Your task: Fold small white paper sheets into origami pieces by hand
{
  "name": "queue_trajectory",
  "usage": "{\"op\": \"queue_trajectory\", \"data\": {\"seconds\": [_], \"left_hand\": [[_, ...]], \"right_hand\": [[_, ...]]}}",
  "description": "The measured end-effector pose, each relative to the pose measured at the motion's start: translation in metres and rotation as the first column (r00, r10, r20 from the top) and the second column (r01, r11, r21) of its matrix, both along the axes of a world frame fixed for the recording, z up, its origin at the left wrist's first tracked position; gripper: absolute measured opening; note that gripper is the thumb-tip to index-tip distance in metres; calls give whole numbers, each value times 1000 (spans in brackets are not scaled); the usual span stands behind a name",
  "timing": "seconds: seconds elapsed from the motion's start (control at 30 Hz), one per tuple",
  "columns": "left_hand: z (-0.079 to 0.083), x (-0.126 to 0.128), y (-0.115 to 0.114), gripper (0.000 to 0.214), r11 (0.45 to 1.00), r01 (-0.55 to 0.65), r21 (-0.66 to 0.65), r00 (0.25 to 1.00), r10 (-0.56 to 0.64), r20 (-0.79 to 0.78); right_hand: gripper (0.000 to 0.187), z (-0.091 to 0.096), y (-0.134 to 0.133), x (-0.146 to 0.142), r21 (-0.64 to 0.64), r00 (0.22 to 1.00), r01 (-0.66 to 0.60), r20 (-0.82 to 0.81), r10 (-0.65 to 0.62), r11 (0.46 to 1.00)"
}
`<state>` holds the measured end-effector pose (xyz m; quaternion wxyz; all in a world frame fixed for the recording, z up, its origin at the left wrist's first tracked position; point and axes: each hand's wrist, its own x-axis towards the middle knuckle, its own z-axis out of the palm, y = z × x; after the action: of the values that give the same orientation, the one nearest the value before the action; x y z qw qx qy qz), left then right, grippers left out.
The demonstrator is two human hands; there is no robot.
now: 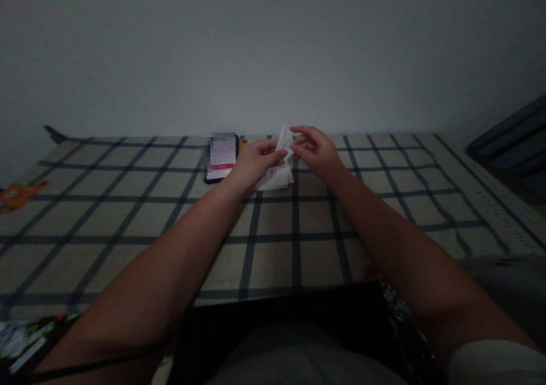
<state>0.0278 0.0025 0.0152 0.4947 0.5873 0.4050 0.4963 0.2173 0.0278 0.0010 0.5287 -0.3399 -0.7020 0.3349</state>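
Both my arms reach forward over a checked bed sheet (128, 214). My left hand (254, 162) pinches the left side of a small white folded paper (281, 163), fingers closed on it. My right hand (316, 148) grips the paper's upper right part, which stands up between the fingers. The rest of the paper lies on the sheet below the hands. A phone (221, 157) with a lit white and pink screen lies flat just left of my left hand.
A plain grey wall rises behind the far edge. An orange patch (19, 194) shows at the left edge. Printed packets (25, 336) lie at the lower left. A dark object (512, 132) stands at the right.
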Motion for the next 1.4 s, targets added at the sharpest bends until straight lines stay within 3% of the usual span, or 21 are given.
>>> {"op": "queue_trajectory", "data": {"seconds": [0.1, 0.27, 0.47, 0.6, 0.8, 1.0, 1.07, 1.23, 1.4], "left_hand": [[0, 0, 0, 30, 1000, 14, -23, 1000, -14, -7], [-1, -2, 2, 28, 1000, 19, -24, 999, -19, -29], [1, -3, 2, 32, 999, -12, -33, 1000, 11, -17], [0, -1, 5, 38, 997, 39, -59, 993, -32, 116], [4, 0, 4, 38, 994, 40, -99, 979, -19, 205], [2, -2, 6, 39, 995, -40, -86, 990, 51, 132], [-1, -3, 8, 47, 997, -36, -66, 992, 43, 115], [-6, -6, 7, 57, 1000, -4, 11, 995, 3, 96], [-5, -5, 7, 56, 999, -17, 48, 1000, 16, 20]], "right_hand": [[39, 3, -2, 3, 128, 991, 50, 120, -65, 991], [20, 5, -2, 6, 182, 979, 24, 193, -60, 983], [17, 4, -2, 5, 54, 983, -16, 186, 6, 998], [16, 4, -1, 4, -12, 993, -48, 107, 49, 999], [8, 11, -5, 8, 187, 972, -14, 231, -31, 982], [10, 14, -8, 8, 223, 965, -3, 257, -56, 975], [10, 14, -9, 6, 182, 977, 5, 211, -44, 983], [27, 6, -6, 0, -74, 998, -60, 15, 61, 995], [44, 0, 2, -3, -157, 990, -106, -109, 89, 982]]}}
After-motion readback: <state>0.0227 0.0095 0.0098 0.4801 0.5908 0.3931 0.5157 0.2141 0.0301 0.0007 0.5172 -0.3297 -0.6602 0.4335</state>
